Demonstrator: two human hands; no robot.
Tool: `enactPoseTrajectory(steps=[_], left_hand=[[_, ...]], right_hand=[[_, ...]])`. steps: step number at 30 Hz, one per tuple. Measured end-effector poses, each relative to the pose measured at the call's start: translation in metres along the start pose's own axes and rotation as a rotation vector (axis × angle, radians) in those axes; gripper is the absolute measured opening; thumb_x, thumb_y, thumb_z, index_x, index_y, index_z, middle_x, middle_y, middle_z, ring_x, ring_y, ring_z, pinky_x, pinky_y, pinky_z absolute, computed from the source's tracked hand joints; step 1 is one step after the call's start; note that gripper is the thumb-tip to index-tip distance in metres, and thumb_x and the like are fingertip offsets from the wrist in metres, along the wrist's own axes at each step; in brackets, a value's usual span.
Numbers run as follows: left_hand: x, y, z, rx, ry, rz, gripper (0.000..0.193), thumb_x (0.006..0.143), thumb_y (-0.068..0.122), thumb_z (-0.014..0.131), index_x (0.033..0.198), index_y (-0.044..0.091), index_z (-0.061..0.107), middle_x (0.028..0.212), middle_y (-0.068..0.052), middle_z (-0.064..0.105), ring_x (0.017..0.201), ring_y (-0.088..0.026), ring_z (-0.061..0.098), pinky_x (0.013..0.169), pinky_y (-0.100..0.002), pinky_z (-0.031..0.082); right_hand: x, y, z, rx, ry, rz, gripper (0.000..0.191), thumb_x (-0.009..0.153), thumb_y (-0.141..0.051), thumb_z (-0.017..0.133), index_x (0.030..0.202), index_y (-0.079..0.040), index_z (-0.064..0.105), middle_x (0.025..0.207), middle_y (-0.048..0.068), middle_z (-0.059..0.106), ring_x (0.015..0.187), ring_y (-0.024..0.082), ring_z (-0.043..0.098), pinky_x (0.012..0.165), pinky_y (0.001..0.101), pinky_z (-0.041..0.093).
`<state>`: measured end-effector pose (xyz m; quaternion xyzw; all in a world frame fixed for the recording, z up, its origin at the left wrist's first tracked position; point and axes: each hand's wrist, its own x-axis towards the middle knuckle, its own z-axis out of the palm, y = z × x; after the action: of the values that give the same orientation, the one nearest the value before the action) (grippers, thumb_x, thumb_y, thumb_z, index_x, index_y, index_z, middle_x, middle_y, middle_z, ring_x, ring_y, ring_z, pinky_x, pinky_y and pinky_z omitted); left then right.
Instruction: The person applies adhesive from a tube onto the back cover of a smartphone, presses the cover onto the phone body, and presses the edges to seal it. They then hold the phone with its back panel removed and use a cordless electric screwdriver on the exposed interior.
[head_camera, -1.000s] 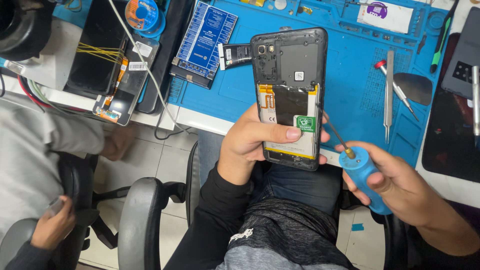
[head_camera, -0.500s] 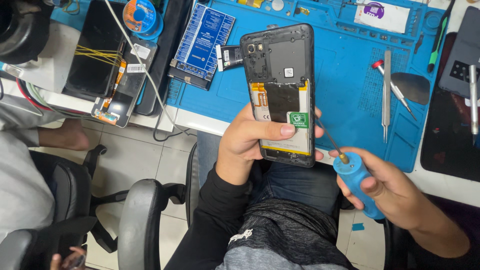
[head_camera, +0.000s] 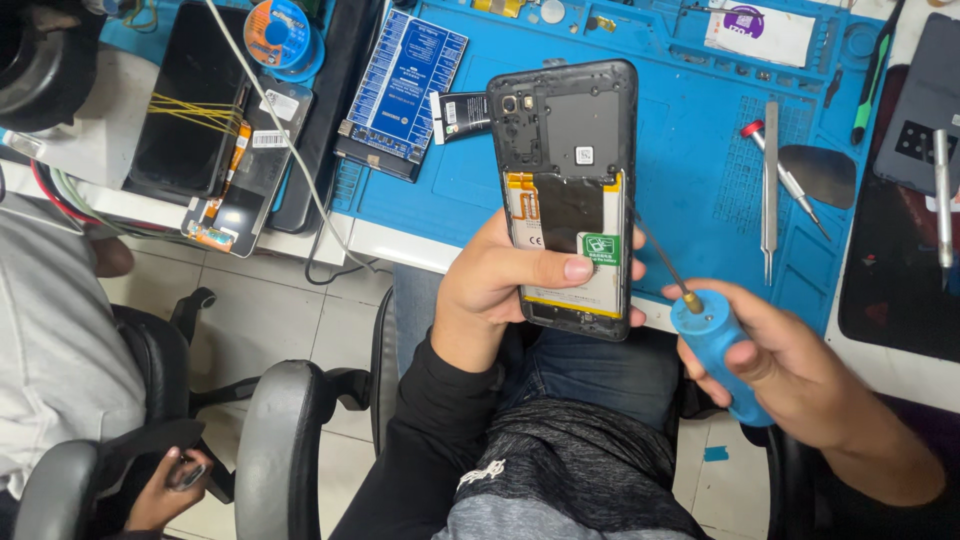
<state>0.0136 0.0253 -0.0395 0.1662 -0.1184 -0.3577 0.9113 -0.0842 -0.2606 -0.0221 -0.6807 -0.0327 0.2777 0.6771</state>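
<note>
Left hand (head_camera: 500, 285) wrapped tight around an opened phone (head_camera: 566, 195), back cover off, thumb pressed across the lower battery area, fingers curled behind the right edge. Right hand (head_camera: 790, 365) closed firmly on a blue-handled screwdriver (head_camera: 715, 340), thin shaft angled up-left, tip right beside the phone's right edge. Phone held upright above the lap, near edge of a blue work mat (head_camera: 680, 150). On the mat, far right: tweezers (head_camera: 770, 190) lying near a red-tipped tool (head_camera: 785, 180).
</note>
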Motion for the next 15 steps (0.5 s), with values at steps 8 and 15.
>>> enactPoseTrajectory(steps=[8,15], left_hand=[[-0.003,-0.003,0.001,0.023,0.003,-0.018,0.048,0.091,-0.009,0.071,0.136,-0.012,0.055,0.120,-0.027,0.066,0.108,-0.037,0.069,0.090,-0.065,0.060],[-0.001,-0.007,0.004,0.028,0.000,-0.079,0.050,0.091,-0.010,0.071,0.138,-0.012,0.055,0.118,-0.028,0.067,0.107,-0.038,0.070,0.095,-0.065,0.060]], right_hand=[[0.007,-0.014,-0.005,-0.075,0.017,-0.065,0.079,0.097,-0.054,0.049,0.148,0.006,0.044,0.085,0.010,0.063,0.062,0.012,0.059,0.057,0.0261,0.051],[0.008,-0.023,-0.012,-0.102,0.033,-0.152,0.077,0.100,-0.051,0.048,0.149,0.007,0.040,0.089,0.011,0.063,0.065,0.013,0.059,0.058,0.0261,0.051]])
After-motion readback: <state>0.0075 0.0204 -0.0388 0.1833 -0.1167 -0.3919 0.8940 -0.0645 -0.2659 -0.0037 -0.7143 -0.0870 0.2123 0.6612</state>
